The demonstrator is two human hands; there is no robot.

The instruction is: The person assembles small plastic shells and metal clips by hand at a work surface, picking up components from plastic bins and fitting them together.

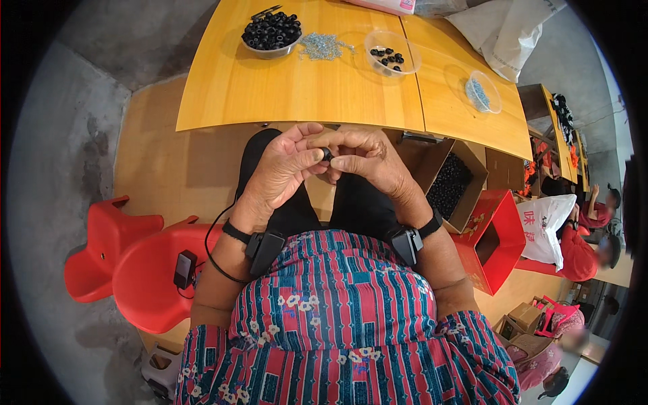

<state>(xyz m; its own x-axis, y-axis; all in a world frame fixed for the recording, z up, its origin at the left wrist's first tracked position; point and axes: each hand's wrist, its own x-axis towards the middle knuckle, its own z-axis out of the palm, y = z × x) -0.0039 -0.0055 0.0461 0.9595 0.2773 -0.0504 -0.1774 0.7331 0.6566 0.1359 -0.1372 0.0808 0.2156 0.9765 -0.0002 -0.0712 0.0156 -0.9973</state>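
Over my lap, just short of the table's near edge, my left hand (287, 162) pinches a small round black part (327, 154) between thumb and fingers. From the other side my right hand (368, 158) closes on the same part with thumb and forefinger. Its exact kind is too small to make out. On the table, a clear bowl (273, 52) is heaped with similar black parts. Beside it lies a loose pile of small shiny pieces (322, 46). A clear round tub (410, 50) holds several black parts, and a smaller tub (495, 96) holds small bluish pieces.
A cardboard box (471, 185) full of small black parts stands right of my knees, near a red box (501, 209) and a white sack (543, 226). Red chairs (152, 283) are at my left. Other people (584, 253) sit far right. Pale sacks (506, 34) lie on the yellow table (304, 94).
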